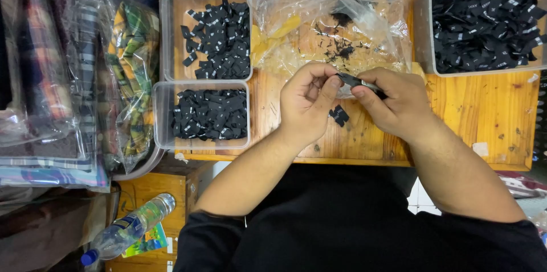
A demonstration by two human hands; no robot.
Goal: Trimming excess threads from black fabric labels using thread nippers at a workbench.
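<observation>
Head view, biggest first: wooden worktop (473, 118) carries clear plastic bins of small black fabric labels. Large bin (424, 33) at far right is heaped; two mid-size bins sit left, upper bin (171, 33) and lower bin (162, 115), each with a loose layer. More bins run along the top edge, cut off. Crumpled clear bag (319, 21) lies just beyond the hands with black scraps inside and under it. Bagged plaid fabric (134, 67) is stacked off the worktop's left edge; water bottle (128, 229) lies lower left. Step in hand, by my read: separating or checking one label. Left hand (307, 107) and right hand (393, 104) meet at centre, fingers (327, 91) of both narrowed in a pinch on a small black label strip (348, 80), held just above the worktop. One loose label (339, 115) lies on the wood between the wrists. Likely next: a drop into a bin; the bag edge crowds the hands, left bins are nearest.
</observation>
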